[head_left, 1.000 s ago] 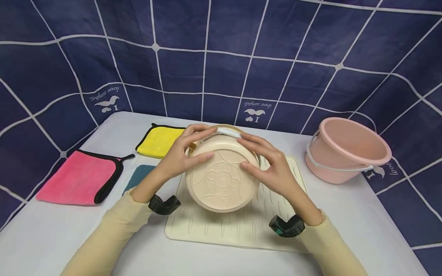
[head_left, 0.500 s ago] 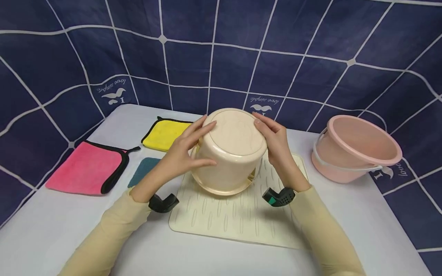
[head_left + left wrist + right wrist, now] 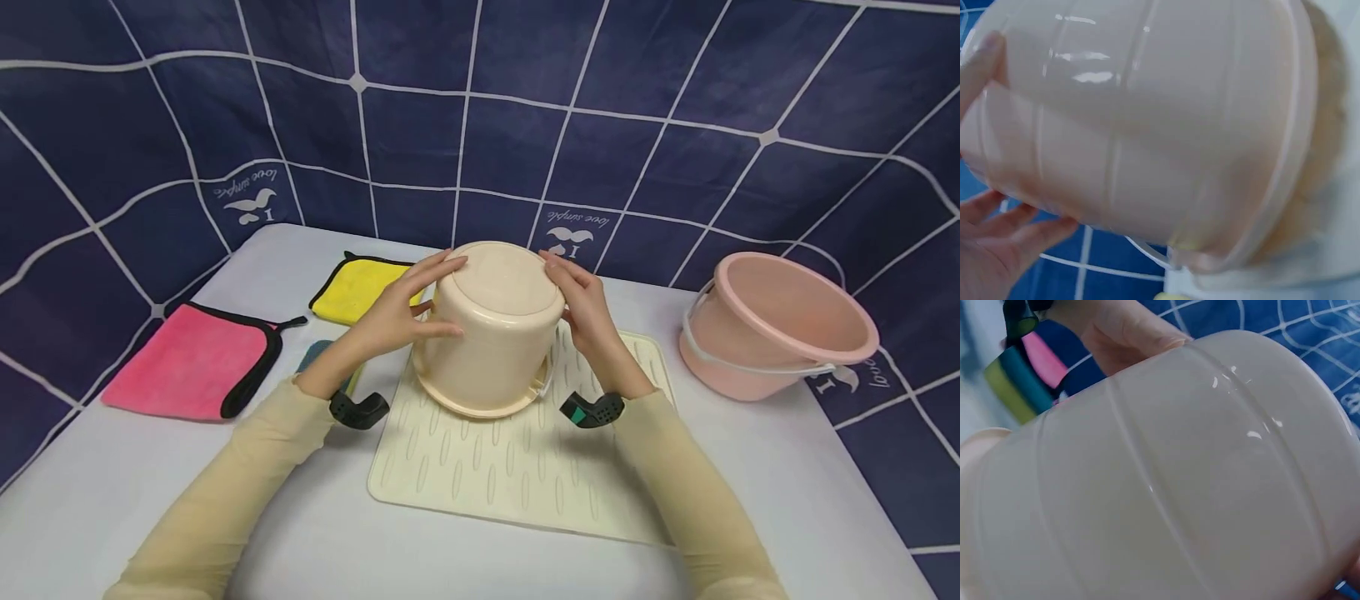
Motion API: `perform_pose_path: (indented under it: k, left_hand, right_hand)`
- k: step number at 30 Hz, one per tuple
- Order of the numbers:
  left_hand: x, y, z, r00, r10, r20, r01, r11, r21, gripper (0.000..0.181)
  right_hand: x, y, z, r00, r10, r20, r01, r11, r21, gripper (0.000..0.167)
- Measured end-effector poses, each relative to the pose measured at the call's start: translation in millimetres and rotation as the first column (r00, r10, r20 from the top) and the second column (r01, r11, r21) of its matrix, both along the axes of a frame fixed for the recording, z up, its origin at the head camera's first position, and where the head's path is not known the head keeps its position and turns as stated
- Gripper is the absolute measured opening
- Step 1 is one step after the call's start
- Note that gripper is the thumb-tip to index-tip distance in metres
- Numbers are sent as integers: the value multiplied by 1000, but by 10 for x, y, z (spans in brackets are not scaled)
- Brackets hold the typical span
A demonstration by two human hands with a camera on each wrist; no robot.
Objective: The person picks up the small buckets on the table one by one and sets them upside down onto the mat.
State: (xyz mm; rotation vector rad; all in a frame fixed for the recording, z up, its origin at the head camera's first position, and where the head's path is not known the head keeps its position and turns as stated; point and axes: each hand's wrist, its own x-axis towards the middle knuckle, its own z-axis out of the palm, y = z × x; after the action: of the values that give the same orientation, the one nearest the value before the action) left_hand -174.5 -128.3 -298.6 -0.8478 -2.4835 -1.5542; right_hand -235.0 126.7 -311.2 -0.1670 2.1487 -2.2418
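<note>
A cream bucket stands upside down over the cream ridged mat, its base facing up and its rim low at the mat. Whether the rim touches all round, I cannot tell. My left hand grips its left side, fingers at the base edge and thumb on the near wall. On the right, my right hand holds the upper edge; part of its fingers is hidden behind the bucket. The left wrist view shows the glossy bucket wall between thumb and fingers. The same wall fills most of the right wrist view.
A pink bucket with a white handle stands at the right. Left lie a folded pink cloth, a folded yellow cloth and a blue-green sponge, partly behind the left forearm. A blue tiled-pattern sheet closes off the back.
The cream bucket has turned from its base facing me to base up, and has come down onto or near the mat. Both hands have shifted to its upper sides.
</note>
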Motion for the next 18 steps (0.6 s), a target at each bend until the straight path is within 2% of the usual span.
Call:
perform_pose_path:
  k: [6, 10, 14, 18]
  left_hand:
    - [36, -14, -119, 1000, -15, 10, 14, 998, 58, 79]
    - [47, -5, -159, 1000, -13, 17, 12, 997, 77, 81]
    - [132, -42, -217, 998, 61, -26, -58, 992, 114, 85]
    - [330, -137, -386, 984, 169, -63, -153, 968, 198, 86]
  right_hand:
    - [22, -25, -82, 997, -10, -70, 11, 1000, 25, 40]
    - [25, -32, -78, 997, -29, -69, 33, 998, 56, 40]
    - [12, -33, -77, 999, -8, -45, 11, 998, 61, 40]
    - [-12, -35, -98, 999, 46, -24, -45, 998, 44, 41]
